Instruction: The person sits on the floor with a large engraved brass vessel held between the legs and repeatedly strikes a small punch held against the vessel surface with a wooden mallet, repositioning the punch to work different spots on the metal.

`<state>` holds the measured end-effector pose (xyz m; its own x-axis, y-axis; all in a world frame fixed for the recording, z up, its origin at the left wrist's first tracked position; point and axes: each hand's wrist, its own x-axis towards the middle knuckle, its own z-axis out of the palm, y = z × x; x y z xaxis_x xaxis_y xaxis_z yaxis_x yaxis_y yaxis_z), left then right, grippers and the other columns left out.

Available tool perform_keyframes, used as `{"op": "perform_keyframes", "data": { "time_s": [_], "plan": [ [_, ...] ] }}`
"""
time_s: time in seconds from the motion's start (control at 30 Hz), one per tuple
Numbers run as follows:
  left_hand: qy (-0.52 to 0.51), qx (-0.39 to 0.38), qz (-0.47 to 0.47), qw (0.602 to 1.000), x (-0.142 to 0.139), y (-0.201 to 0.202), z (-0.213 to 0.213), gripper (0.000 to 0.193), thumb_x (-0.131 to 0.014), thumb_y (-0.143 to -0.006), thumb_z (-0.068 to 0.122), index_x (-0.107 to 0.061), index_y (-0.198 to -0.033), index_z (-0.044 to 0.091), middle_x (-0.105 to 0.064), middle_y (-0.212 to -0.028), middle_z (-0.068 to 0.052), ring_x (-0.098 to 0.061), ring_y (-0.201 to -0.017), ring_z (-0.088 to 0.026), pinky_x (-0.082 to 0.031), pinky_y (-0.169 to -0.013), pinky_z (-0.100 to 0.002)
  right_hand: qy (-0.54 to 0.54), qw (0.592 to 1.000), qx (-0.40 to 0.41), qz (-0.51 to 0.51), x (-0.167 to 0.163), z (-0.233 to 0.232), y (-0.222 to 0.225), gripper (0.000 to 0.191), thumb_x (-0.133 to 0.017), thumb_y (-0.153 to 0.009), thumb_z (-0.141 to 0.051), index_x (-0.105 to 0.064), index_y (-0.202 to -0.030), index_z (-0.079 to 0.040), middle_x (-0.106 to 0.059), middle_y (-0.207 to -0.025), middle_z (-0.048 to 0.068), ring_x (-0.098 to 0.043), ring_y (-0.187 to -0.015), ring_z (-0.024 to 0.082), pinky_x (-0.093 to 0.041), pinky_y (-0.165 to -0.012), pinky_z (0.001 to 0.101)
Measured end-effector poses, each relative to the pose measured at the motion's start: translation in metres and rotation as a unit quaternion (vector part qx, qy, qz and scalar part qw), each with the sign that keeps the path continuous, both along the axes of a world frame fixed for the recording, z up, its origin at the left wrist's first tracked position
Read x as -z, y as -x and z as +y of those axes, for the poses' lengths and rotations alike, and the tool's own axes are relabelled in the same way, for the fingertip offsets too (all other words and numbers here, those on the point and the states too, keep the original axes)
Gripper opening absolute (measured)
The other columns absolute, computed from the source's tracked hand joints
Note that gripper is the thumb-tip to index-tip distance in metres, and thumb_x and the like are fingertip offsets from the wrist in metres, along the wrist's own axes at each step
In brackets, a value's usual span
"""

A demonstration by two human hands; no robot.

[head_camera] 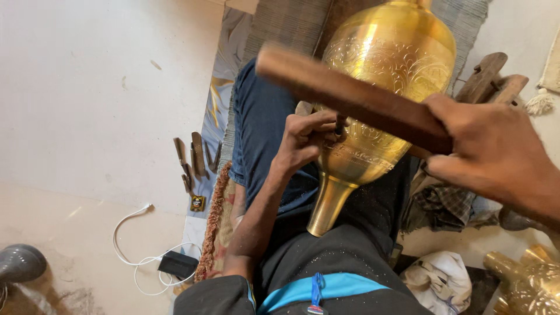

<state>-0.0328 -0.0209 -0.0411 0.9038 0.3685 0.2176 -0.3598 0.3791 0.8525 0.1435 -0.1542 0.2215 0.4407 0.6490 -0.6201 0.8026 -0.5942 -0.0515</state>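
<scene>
Head view: brass vase (385,76) lies across my lap, neck near me, so my left hand (303,143) pinches the chisel (339,123) tip-on to its engraved band while my right hand (496,151) fist-grips the wooden mallet (350,96) above.

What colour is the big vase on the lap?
Shiny gold brass vase with engraved floral patterning, seen in the head view.

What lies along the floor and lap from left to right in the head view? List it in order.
Grey rounded object → white cable → loose chisels → left hand holding a punch → brass vase → right hand gripping the wooden mallet.
</scene>
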Motion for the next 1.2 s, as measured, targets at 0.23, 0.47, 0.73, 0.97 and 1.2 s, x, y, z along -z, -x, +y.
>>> {"op": "perform_keyframes", "data": {
  "time_s": [0.23,0.47,0.73,0.97,1.2],
  "plan": [
    [-0.02,0.013,0.023,0.999,0.002,0.002,0.0,0.064,-0.049,-0.075,-0.021,-0.064,-0.135,-0.004,-0.075,-0.119,-0.013,-0.075,-0.113,-0.022,-0.062,-0.106,-0.035,0.141,0.986,-0.078,-0.041,0.013,-0.013,-0.008,0.039,-0.073,-0.078,-0.031,-0.057,-0.107,-0.01,-0.057,-0.069,0.007,-0.06,-0.056,0.021,-0.052,-0.061,0.0363],
    [-0.04,0.004,0.013,0.999,0.0,0.001,-0.001,0.061,-0.052,-0.079,-0.027,-0.066,-0.133,-0.001,-0.076,-0.115,-0.013,-0.077,-0.105,-0.021,-0.065,-0.103,-0.035,-0.019,0.999,-0.035,-0.035,0.028,-0.023,-0.002,0.042,-0.075,-0.074,-0.027,-0.051,-0.102,-0.006,-0.055,-0.068,0.01,-0.057,-0.054,0.023,-0.052,-0.053,0.0347],
    [-0.053,-0.029,0.023,0.998,0.005,-0.002,-0.006,0.056,-0.05,-0.085,-0.028,-0.066,-0.132,-0.002,-0.076,-0.115,-0.014,-0.077,-0.106,-0.022,-0.066,-0.098,-0.034,0.168,0.977,-0.106,-0.082,0.011,-0.002,0.006,0.04,-0.075,-0.08,-0.029,-0.052,-0.105,-0.007,-0.061,-0.071,0.007,-0.063,-0.055,0.02,-0.055,-0.056,0.0352],
    [0.081,0.06,0.018,0.995,0.001,0.005,0.002,0.07,-0.044,-0.07,-0.017,-0.061,-0.137,-0.004,-0.073,-0.121,-0.012,-0.073,-0.112,-0.02,-0.06,-0.101,-0.032,-0.128,0.981,0.108,0.093,0.009,-0.014,0.003,0.043,-0.074,-0.07,-0.017,-0.059,-0.109,-0.005,-0.058,-0.069,0.009,-0.06,-0.049,0.021,-0.049,-0.051,0.0377],
    [-0.001,0.012,0.033,0.999,0.002,0.002,-0.004,0.06,-0.051,-0.08,-0.024,-0.064,-0.135,-0.005,-0.077,-0.118,-0.012,-0.075,-0.111,-0.02,-0.063,-0.099,-0.032,-0.117,0.992,0.024,0.044,0.017,-0.015,-0.002,0.034,-0.07,-0.077,-0.022,-0.058,-0.105,-0.007,-0.06,-0.072,0.004,-0.059,-0.053,0.016,-0.05,-0.049,0.0317]
  ]
}}
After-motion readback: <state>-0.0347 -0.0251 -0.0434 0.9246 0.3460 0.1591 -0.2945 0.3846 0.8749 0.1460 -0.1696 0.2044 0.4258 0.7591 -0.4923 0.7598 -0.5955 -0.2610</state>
